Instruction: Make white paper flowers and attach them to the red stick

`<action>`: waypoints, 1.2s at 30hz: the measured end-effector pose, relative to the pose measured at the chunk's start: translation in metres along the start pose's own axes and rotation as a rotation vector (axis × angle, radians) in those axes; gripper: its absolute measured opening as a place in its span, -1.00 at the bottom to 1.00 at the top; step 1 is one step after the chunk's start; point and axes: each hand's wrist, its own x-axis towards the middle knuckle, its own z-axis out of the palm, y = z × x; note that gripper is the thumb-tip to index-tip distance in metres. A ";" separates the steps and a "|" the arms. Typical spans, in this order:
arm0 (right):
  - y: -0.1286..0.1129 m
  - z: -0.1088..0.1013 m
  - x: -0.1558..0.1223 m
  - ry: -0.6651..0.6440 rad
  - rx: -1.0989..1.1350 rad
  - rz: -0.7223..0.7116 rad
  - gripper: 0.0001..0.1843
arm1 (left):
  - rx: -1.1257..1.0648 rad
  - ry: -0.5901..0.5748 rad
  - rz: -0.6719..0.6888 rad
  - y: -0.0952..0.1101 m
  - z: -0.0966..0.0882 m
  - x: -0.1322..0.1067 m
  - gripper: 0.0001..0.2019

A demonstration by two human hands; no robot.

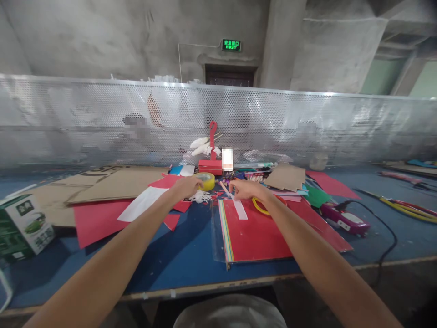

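My left hand (186, 186) reaches across the blue table (177, 255) and closes on the near side of a yellow tape roll (206, 180). My right hand (246, 189) is stretched out beside it, its fingers pinched on the top end of a white paper strip (238, 206) that lies on a stack of red and coloured paper sheets (254, 232). A thin stick (224, 187) lies just left of that hand. Yellow-handled scissors (261, 206) sit under the right wrist. White paper scraps (201, 197) lie between the hands.
Cardboard sheets (112, 182) and red paper (99, 218) cover the left side, with a green-and-white box (25, 223) at the edge. A purple glue gun (343, 218) with a black cord lies right. A red stand (211, 159) and a perforated metal screen (307, 123) are behind.
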 end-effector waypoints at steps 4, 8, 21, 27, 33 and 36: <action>-0.005 -0.003 -0.003 0.031 0.049 -0.028 -0.66 | 0.208 -0.023 0.030 -0.001 0.000 0.000 -0.70; -0.011 -0.006 -0.007 0.106 0.256 -0.108 -0.69 | 0.205 0.038 0.089 0.006 -0.003 0.000 -0.71; -0.030 -0.005 -0.003 0.481 0.876 -0.359 -0.64 | -0.692 -0.010 0.193 0.071 0.010 -0.011 -0.46; -0.035 -0.006 -0.009 0.366 1.099 -0.273 -0.60 | -0.757 0.075 0.161 0.056 0.010 -0.003 -0.57; -0.034 -0.004 -0.007 0.380 1.074 -0.276 -0.62 | -0.738 0.049 0.147 0.053 0.012 -0.002 -0.57; -0.032 -0.003 -0.005 0.383 1.074 -0.287 -0.62 | -0.732 0.033 0.137 0.052 0.012 -0.001 -0.58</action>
